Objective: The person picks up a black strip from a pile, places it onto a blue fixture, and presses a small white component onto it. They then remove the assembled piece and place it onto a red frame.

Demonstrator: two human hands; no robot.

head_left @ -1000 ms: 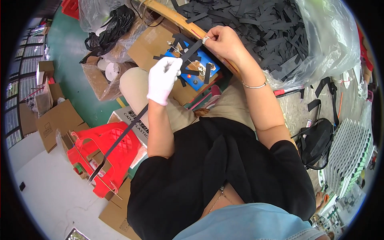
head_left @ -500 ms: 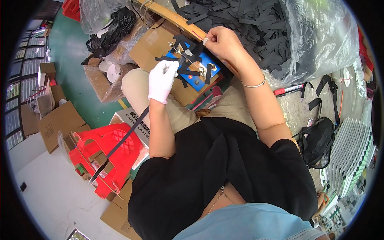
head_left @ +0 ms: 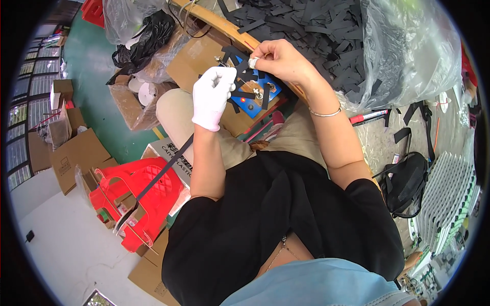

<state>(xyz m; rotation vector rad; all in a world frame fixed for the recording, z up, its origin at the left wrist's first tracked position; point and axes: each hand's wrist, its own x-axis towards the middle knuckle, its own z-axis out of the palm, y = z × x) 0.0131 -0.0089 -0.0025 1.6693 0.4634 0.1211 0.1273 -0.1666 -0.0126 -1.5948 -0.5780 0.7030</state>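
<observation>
Two hands come close together over a blue device [head_left: 250, 105], fingertips apart. On the white-gloved left hand [head_left: 209, 99], the fingers are curled into a narrow bunch; I cannot tell whether they are closed on the long black strap [head_left: 161, 175], which shows below the glove and slants behind the left forearm toward a red plastic stool [head_left: 164, 184]. The bare right hand [head_left: 283, 62] has its thumb and forefinger drawn narrowly together, with a white wrap [head_left: 252, 62] at the tip; what is between them is hidden. Short black pieces [head_left: 244, 95] lie across the blue device, which sits on cardboard. Just beyond the right hand, a wooden edge [head_left: 219, 23] borders a heap of black strips [head_left: 316, 38], with clear plastic [head_left: 408, 56] beside it. Farther right lie a red marker [head_left: 368, 116] and a black mesh bag [head_left: 408, 178].
</observation>
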